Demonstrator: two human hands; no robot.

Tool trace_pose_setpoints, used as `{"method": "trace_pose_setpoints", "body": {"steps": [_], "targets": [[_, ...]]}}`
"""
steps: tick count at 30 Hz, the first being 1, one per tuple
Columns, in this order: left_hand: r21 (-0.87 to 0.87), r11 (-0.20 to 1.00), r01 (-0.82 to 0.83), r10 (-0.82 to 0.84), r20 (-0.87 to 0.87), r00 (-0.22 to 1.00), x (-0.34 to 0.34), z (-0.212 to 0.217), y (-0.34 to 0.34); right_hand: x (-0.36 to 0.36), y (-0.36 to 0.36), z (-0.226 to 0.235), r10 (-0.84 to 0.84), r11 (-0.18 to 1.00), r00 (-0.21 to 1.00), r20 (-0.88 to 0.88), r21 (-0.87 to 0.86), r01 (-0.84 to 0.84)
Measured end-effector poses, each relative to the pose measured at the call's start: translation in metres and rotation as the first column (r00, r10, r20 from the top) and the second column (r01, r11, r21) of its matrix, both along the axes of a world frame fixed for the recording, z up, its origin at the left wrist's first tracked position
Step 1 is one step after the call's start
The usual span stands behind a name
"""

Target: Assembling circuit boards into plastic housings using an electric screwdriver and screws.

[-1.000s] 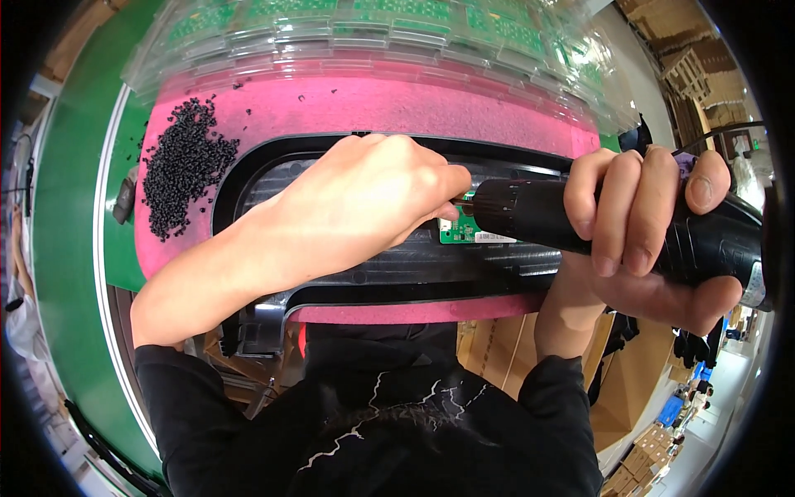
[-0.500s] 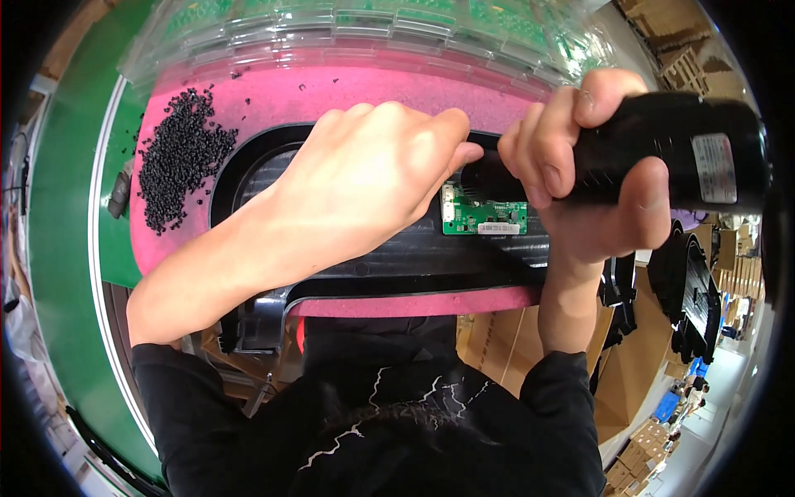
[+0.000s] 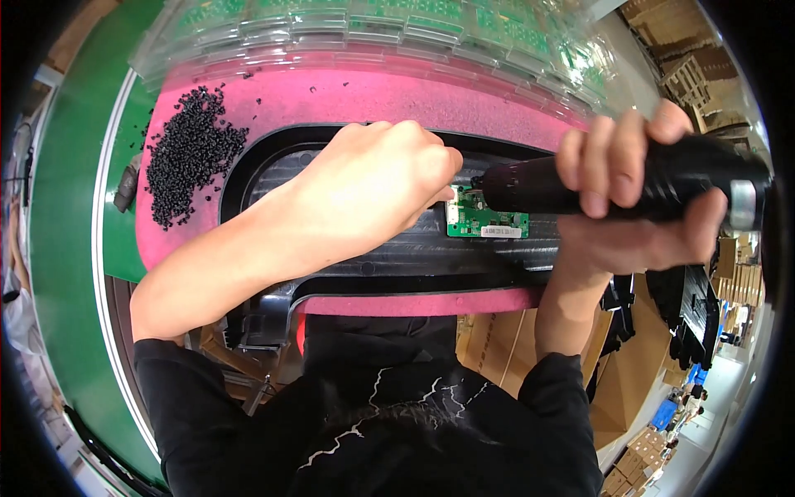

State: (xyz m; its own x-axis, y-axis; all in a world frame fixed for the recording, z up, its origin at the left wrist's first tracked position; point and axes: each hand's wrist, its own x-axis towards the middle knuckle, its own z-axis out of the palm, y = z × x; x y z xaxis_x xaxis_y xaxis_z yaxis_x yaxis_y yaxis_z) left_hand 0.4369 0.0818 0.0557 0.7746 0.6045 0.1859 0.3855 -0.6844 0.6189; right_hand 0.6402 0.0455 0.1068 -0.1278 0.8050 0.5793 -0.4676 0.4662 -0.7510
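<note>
My right hand (image 3: 633, 195) is wrapped round a black electric screwdriver (image 3: 538, 185), whose narrow end points left over the green circuit board (image 3: 489, 217). The board lies in a long black plastic housing (image 3: 389, 269) with a raised rim. My left hand (image 3: 377, 186) is closed, knuckles up, above the housing, its fingertips beside the board's upper left corner. What they pinch, if anything, is hidden under the hand. A little dark piece shows at the screwdriver's end, too small to make out.
A heap of small black screws (image 3: 189, 157) lies on the pink mat (image 3: 331, 91) at the left. Clear plastic trays (image 3: 373, 37) holding green boards are stacked along the far side. More black housings (image 3: 689, 311) and cardboard (image 3: 638, 364) are at the right.
My right hand and the screwdriver have moved right, drawing the screwdriver's end away from my left hand. My left hand has shifted slightly down and left, its thumb now less visible.
</note>
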Motion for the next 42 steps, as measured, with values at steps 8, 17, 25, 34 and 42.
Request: {"method": "trace_pose_setpoints", "body": {"steps": [8, 17, 25, 34, 42], "targets": [[0.036, 0.994, 0.105, -0.111, 0.303, 0.947, 0.01, -0.002, 0.003, 0.009, -0.017, 0.014, 0.012, 0.999, 0.984, -0.178, 0.048, -0.004], [-0.204, 0.971, 0.128, -0.045, 0.371, 0.927, 0.014, 0.006, 0.001, 0.012, -0.021, 0.013, 0.064, 0.994, 0.989, -0.137, 0.094, -0.051], [0.061, 0.997, 0.048, -0.059, 0.195, 0.979, 0.01, 0.008, -0.011, 0.01, -0.01, 0.013, 0.123, 0.986, 0.964, 0.236, 0.083, -0.146], [0.079, 0.995, -0.067, 0.052, 0.176, 0.983, 0.006, -0.003, 0.004, -0.017, -0.026, 0.006, -0.049, 0.978, 0.956, 0.288, -0.182, 0.105], [0.111, 0.989, -0.097, 0.065, 0.263, 0.963, 0.003, -0.007, 0.003, -0.006, -0.006, -0.005, 0.29, 0.955, 0.915, 0.279, -0.019, -0.297]]}}
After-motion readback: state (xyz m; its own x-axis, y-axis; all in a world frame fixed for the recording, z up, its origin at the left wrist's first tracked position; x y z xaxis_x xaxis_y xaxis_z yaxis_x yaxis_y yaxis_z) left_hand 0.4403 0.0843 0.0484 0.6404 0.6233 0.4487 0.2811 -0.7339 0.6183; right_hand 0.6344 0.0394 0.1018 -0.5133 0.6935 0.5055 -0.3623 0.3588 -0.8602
